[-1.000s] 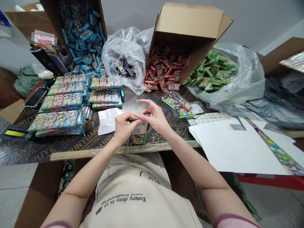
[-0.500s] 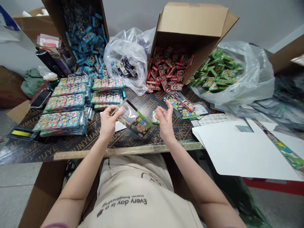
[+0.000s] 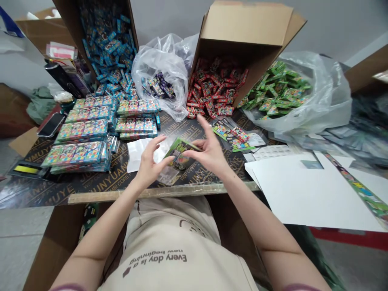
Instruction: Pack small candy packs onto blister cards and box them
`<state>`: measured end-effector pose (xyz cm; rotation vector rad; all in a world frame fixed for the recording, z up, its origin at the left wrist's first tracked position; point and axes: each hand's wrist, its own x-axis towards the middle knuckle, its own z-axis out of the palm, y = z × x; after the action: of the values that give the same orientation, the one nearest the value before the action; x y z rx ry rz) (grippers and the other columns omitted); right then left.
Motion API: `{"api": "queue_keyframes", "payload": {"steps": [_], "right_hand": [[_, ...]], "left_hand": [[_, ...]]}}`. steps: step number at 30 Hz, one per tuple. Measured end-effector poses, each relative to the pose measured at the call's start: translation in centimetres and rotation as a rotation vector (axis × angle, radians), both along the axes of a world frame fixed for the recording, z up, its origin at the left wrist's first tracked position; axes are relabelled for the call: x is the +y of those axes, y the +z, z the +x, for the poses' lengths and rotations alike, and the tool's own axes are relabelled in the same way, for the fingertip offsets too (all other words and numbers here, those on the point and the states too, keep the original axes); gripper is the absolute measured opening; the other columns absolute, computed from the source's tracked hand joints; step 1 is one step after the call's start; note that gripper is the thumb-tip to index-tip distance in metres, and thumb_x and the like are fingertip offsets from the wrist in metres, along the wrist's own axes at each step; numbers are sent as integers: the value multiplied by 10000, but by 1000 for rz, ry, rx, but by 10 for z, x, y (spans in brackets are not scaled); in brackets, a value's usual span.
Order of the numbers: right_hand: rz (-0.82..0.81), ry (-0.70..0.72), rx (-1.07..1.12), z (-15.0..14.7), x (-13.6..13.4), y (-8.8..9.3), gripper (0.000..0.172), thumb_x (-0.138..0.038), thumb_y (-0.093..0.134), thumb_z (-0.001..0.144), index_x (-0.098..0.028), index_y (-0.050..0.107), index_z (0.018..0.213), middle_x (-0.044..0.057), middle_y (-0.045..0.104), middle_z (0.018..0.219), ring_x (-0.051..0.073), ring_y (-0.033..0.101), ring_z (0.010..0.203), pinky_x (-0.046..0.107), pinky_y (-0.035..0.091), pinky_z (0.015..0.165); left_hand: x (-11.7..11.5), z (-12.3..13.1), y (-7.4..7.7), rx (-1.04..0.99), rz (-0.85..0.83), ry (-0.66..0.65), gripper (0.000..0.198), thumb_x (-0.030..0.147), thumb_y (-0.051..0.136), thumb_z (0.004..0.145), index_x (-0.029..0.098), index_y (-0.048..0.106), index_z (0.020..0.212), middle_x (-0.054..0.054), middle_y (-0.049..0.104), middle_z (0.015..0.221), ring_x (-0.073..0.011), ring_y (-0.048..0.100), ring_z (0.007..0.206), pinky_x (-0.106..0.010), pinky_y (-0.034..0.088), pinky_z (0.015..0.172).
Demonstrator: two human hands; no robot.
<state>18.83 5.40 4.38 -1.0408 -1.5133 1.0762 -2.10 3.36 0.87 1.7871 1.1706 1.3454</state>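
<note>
A clear plastic pouch (image 3: pixel 178 155) with a bright green printed end is tilted between my hands, above the dark printed board. My right hand (image 3: pixel 210 151) is closed on its green end, thumb against the fingers, with the index finger raised away. My left hand (image 3: pixel 153 161) is at the pouch's left corner, thumb touching its edge and fingers spread apart. The pouch's clear part hangs toward the board's front edge, blurred. Whether a small box lies in the right fingers is hidden. White paper (image 3: pixel 135 155) lies beside my left hand.
Stacked filled packs (image 3: pixel 81 131) stand at left. Behind are blue boxes (image 3: pixel 112 52), a plastic bag of purple boxes (image 3: pixel 162 87), a carton of red boxes (image 3: pixel 216 87) and a bag of green boxes (image 3: pixel 281 89). White card sheets (image 3: pixel 309 190) lie at right.
The pouch has turned and passed from my left hand's grip to my right hand's. My left hand has moved right and spread its fingers. The small green box no longer shows on the board.
</note>
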Motion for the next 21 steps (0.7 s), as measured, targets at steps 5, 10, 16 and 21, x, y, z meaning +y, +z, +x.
{"api": "queue_keyframes", "payload": {"steps": [5,10,16,21], "right_hand": [[-7,112,-58,-17,-4,-10,982,-349,817,682,-339,258,1488,-14,684,898,148,625,653,319,566,654],[97,-123,-32,-4,1,1,568,-393,771,727,-289,549,1240,14,630,1009,150,627,816,297,548,719],[217,-234,20,-3,3,17,163,-361,723,779,-217,648,785,28,631,896,166,609,877,301,502,757],[80,-70,6,-11,1,27,193,-371,737,755,-204,641,744,48,668,978,193,617,979,320,479,810]], "left_hand": [[10,3,24,83,173,-106,185,178,685,822,234,737,990,-52,652,994,-165,634,923,-298,544,801],[18,-19,23,-52,37,-25,169,198,769,734,225,764,901,-33,599,883,-151,609,834,-223,540,609],[13,-16,7,-108,31,-5,163,190,755,747,226,754,906,-28,584,898,-141,607,849,-227,560,642],[5,-9,-1,44,170,-87,163,127,680,805,223,743,922,-22,557,854,-121,576,789,-219,537,626]]}}
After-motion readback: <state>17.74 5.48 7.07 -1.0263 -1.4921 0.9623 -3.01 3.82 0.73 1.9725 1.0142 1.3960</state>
